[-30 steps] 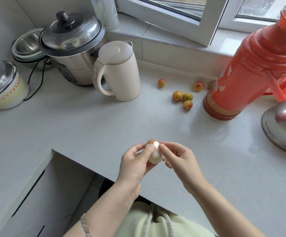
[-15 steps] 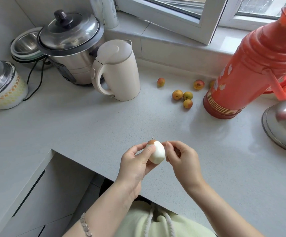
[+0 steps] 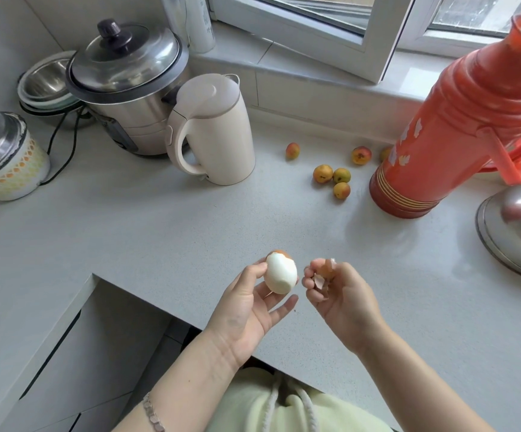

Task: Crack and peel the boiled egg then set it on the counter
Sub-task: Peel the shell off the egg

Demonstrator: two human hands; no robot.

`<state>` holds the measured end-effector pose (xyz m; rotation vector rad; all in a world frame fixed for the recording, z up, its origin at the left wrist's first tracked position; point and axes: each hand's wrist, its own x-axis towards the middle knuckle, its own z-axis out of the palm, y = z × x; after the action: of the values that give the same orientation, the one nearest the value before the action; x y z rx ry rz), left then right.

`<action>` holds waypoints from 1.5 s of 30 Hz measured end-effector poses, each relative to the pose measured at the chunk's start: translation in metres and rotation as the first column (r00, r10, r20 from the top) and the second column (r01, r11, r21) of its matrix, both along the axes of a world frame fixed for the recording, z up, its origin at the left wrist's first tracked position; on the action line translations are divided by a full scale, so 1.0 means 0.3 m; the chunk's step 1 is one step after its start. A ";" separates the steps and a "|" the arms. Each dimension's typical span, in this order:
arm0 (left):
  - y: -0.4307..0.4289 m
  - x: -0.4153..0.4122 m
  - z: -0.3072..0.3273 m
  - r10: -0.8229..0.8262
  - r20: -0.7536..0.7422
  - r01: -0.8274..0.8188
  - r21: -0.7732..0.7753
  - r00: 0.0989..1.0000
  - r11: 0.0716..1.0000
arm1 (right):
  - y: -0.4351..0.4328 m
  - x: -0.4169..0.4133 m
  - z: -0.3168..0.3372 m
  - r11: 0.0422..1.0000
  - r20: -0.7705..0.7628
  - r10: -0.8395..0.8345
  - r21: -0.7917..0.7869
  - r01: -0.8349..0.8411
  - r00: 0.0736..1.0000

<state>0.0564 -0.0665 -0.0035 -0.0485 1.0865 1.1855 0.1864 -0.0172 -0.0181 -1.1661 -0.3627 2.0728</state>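
The boiled egg [image 3: 280, 273] is mostly bare white, with a small cap of brown shell left on its far tip. My left hand [image 3: 249, 307] holds it between thumb and fingers, palm up, above the front edge of the grey counter [image 3: 159, 232]. My right hand [image 3: 340, 294] is just to the right of the egg, apart from it, fingers curled around several brown shell pieces [image 3: 323, 274].
A cream electric kettle [image 3: 212, 132] and a steel cooker [image 3: 128, 85] stand at the back left, with a patterned pot [image 3: 3, 160] at the far left. Several small orange fruits [image 3: 331, 176] lie beside a red thermos [image 3: 458, 126]. A steel lid [image 3: 518, 229] rests at the right.
My right hand has pulled away from the egg to the right with shell pieces in it. My left hand has opened its palm upward, and more white egg shows.
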 end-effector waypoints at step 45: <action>-0.009 -0.005 0.029 0.068 0.063 -0.069 0.019 0.996 0.997 | -0.029 -0.010 0.003 0.940 0.362 0.024 0.308 -0.144 0.932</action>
<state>0.0548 -0.0691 0.0051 -0.1066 1.0248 1.2489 0.1833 -0.0258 -0.0171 -1.3277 -0.9125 1.7751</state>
